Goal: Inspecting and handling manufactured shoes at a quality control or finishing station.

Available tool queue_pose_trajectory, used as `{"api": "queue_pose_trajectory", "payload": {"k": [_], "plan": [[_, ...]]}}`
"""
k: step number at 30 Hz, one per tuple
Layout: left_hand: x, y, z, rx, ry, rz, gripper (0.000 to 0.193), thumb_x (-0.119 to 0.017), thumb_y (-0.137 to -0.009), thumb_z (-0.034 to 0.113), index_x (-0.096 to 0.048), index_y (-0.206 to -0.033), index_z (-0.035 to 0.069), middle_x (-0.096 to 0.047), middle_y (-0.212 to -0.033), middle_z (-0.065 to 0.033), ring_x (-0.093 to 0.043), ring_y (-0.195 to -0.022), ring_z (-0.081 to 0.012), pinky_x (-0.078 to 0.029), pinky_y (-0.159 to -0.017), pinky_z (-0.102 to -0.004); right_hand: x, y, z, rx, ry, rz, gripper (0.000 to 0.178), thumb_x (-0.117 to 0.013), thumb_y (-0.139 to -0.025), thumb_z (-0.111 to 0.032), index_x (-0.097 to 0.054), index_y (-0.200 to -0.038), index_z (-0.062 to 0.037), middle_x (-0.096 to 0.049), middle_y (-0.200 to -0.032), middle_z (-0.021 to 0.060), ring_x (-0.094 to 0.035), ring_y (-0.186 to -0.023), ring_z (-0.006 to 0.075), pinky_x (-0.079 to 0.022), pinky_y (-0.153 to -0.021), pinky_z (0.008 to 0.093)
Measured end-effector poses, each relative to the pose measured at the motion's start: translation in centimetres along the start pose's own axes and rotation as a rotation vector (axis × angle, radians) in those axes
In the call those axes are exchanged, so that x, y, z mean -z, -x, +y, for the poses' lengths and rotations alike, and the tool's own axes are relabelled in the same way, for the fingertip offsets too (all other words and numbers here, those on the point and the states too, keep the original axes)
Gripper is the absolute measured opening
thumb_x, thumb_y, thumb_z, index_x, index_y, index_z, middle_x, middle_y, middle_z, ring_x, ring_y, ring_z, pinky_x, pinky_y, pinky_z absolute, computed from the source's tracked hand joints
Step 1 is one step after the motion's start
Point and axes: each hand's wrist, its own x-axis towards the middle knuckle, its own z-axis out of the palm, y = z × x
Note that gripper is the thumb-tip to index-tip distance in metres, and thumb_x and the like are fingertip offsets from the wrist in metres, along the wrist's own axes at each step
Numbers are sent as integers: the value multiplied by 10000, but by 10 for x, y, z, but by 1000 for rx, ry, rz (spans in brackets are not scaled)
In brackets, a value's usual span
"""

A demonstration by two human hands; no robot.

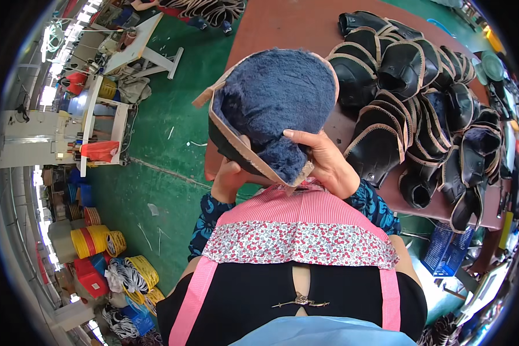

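A black shoe upper [277,92] with dark blue fleece lining and a tan edge strip is held up in front of my apron, its fluffy inside facing me. A loose end of the strip sticks out at its left. My left hand [229,175] grips the lower left edge from outside, most of its fingers hidden behind the upper. With the thumb pressed on the fleece, my right hand [327,163] is closed round the lower right edge. Many similar black uppers [378,147] with tan edging lie stacked just right of my right hand.
The stacks rest on a reddish-brown table [277,26]. A blue plastic crate [447,251] sits below its right edge. To the left are a sewing machine [34,138] and a white-legged bench [147,52]. Coils of yellow strip [89,241] lie along the green floor [155,196].
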Motion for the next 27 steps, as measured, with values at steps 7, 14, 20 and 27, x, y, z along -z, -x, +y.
{"api": "queue_pose_trajectory", "payload": {"k": [7,14,20,27], "plan": [[-35,-24,40,272,-4,321,677,-685,-1112,511,-530,-1581,49,-672,-1403,-81,-665,-1216,-191,-512,-1005,-347,11,-48,38,259,161,127,370,-828,-961,12,-737,-1320,9,-810,-1225,124,-791,-1121,248,-624,-1067,405],[-38,-51,32,-161,-661,589,1156,-987,-862,304,-216,-1643,-59,-404,-1605,-244,-406,-1531,-345,-338,-1291,-488,12,-118,85,374,357,171,352,-794,-1029,-29,-716,-1371,-5,-795,-1285,95,-771,-1164,231,-609,-1053,377],[-13,-56,46,-160,-754,701,1205,-1000,-822,220,-172,-1661,-31,-408,-1622,-237,-447,-1526,-339,-378,-1288,-457,-2,-144,114,260,237,128,398,-772,-1060,-73,-667,-1438,-13,-755,-1380,97,-734,-1238,235,-576,-1103,400],[14,-30,51,-143,-357,830,921,-886,-964,283,-324,-1646,23,-443,-1629,-175,-503,-1502,-276,-427,-1260,-454,-5,-152,115,167,211,113,466,-748,-1065,-45,-599,-1505,-8,-732,-1413,113,-715,-1295,275,-560,-1150,439]]}}
